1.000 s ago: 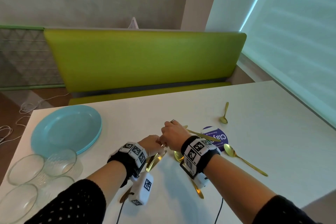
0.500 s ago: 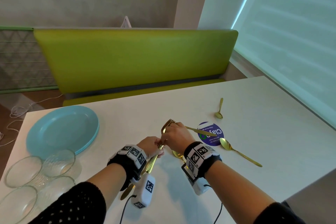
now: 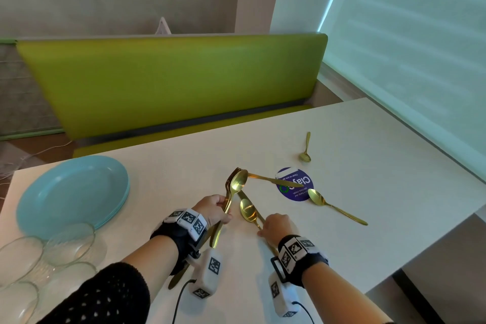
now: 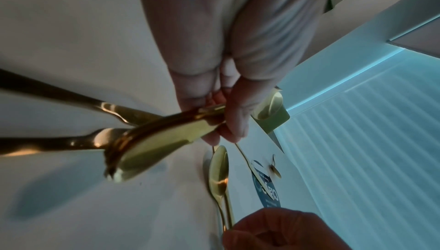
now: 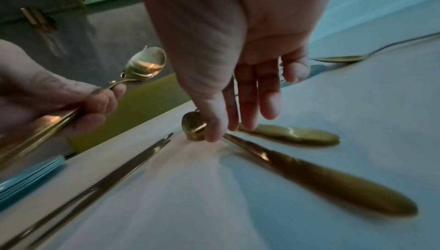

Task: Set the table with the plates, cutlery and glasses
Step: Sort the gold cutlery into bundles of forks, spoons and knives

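Gold cutlery bundle [image 3: 231, 192] gripped in L hand [image 3: 214, 209]; R hand [image 3: 276, 226] fingers straight, touching spoon [image 3: 248, 209].

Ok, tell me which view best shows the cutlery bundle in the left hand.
Head view: the whole bundle, fork tines and spoon bowl, shows above the gripping left hand. Left wrist shows blurred handles close up; right wrist shows only the spoon bowl and part of the handles.
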The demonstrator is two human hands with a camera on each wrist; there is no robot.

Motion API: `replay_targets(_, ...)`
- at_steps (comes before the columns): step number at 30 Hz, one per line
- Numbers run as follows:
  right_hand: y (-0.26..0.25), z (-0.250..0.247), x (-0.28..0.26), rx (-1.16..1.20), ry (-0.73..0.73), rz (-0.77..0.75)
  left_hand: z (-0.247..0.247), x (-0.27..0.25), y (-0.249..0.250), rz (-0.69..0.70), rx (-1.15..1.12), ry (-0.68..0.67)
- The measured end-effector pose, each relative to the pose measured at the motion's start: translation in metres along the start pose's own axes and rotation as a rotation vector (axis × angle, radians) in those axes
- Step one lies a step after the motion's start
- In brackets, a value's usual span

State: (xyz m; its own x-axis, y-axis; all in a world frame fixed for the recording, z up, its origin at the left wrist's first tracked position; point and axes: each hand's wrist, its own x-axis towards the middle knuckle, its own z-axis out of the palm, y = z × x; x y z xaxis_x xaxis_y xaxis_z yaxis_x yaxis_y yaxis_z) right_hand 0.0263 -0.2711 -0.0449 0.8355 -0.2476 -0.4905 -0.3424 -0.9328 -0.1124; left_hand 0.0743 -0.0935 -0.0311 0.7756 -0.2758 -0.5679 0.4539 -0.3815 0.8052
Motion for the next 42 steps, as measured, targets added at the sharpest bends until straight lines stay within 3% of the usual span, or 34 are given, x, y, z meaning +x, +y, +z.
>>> replay_targets(6,-0.001,0.011,0.005,0.029,0.012,0.067,0.013,0.006,0.003,-0.072,-0.334,0.051)
replay_targets(12,-0.001,0.005,0.008,0.181,-0.046,0.107,0.016,0.012,-0.001,-0.074,-0.351,0.098)
replay_targets(15,0.003,-0.004,0.01,0.444,-0.041,0.097,0.016,0.013,0.0,-0.081,-0.373,0.108)
replay_targets(21,-0.002,-0.021,0.002,1.253,-0.139,0.089,0.02,0.018,0.006,-0.084,-0.382,0.106)
replay_targets(23,-0.004,-0.021,0.004,1.368,-0.189,0.067,0.023,0.019,0.01,-0.084,-0.383,0.093)
replay_targets(31,-0.006,-0.025,0.01,1.294,-0.232,-0.021,0.033,0.023,0.02,-0.047,-0.344,0.006)
replay_targets(42,0.007,-0.035,0.023,1.155,-0.163,-0.063,0.047,0.034,0.033,-0.092,-0.383,-0.043)
